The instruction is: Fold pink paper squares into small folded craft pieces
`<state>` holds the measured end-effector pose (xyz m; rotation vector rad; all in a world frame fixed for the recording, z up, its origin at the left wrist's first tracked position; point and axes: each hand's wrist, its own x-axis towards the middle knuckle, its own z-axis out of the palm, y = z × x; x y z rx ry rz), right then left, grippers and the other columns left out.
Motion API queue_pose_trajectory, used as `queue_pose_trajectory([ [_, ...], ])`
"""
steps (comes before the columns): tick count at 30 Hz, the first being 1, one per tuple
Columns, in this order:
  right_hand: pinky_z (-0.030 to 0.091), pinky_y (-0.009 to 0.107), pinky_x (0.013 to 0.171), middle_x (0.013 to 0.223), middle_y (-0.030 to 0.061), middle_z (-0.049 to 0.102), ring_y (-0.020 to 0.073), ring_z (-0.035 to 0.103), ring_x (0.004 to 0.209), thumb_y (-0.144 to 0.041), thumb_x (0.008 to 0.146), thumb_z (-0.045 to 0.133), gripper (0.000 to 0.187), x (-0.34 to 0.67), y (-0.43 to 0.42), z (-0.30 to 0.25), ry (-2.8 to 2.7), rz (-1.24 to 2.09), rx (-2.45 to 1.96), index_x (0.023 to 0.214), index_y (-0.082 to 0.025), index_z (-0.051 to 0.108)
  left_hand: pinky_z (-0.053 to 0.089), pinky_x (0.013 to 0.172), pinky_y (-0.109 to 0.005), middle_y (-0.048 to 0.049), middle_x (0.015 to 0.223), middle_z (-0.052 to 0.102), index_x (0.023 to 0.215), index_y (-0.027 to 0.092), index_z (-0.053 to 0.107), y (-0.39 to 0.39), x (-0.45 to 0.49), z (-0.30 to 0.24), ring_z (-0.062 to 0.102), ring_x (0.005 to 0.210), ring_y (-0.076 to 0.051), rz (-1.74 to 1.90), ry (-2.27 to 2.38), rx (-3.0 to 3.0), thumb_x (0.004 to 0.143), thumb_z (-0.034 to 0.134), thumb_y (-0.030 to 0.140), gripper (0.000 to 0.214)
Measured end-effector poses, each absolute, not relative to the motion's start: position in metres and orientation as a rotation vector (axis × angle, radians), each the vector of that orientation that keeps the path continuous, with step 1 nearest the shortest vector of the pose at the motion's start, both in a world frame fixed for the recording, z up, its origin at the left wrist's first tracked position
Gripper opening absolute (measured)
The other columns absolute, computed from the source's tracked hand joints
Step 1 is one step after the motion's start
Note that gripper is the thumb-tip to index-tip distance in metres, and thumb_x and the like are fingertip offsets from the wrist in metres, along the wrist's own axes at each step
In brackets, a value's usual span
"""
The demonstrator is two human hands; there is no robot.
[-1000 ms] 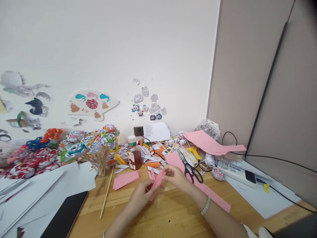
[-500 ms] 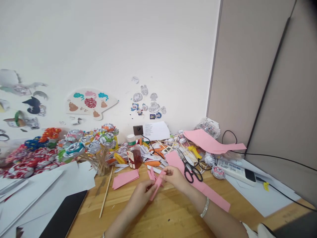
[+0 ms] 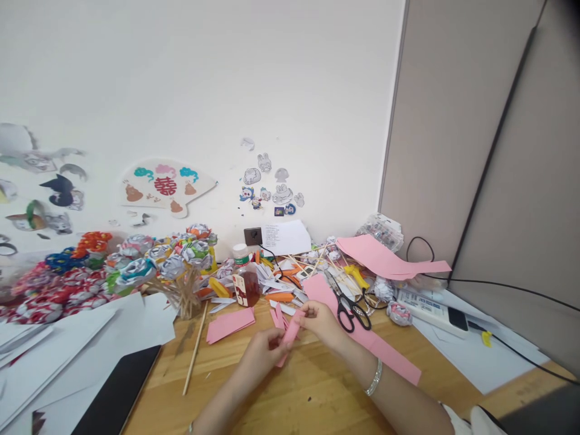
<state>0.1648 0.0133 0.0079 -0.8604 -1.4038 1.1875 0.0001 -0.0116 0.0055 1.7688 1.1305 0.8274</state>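
Both my hands pinch a folded strip of pink paper just above the wooden table. My left hand grips its lower end, fingers closed on it. My right hand, with a silver bracelet on the wrist, holds the upper end between thumb and fingers. A few small pink pieces lie just behind the strip. Black-handled scissors rest on a long pink paper sheet to the right of my right hand.
Folded pink papers and a wooden stick lie left of my hands. A glue bottle, paper flowers on sticks, white sheets and a dark tablet fill the left. Pink sheets, a power strip and cables sit right.
My hands have shifted only slightly around the pink strip; its upper end has come up a little between my right fingers. Nothing else on the table has moved.
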Motion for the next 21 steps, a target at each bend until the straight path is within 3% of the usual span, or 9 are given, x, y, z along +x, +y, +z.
queue_pose_trajectory([
  [12,0.041,0.024,0.053,0.056,-0.0028,0.054,0.0111,0.051,0.052,-0.035,0.058,0.068,0.027,0.1652,0.012,0.0097,-1.407,1.185,-0.873,0.061,-0.015,0.051,0.036,0.048,-0.021,0.0032,0.051,0.058,0.063,0.015,0.052,-0.0108,0.0001,-0.0001,0.054,0.049,-0.013,0.784,1.098,1.587,0.065,0.057,0.034,0.02],
  [21,0.04,0.023,0.052,0.054,-0.0029,0.053,0.0111,0.051,0.051,-0.035,0.06,0.067,0.026,0.1654,0.0147,0.0051,-1.437,1.163,-0.905,0.061,-0.015,0.051,0.037,0.05,-0.021,0.0005,0.054,0.06,0.059,0.014,0.054,-0.0138,-0.0032,0.0016,0.053,0.05,-0.012,0.676,1.077,1.755,0.073,0.047,0.042,0.032],
])
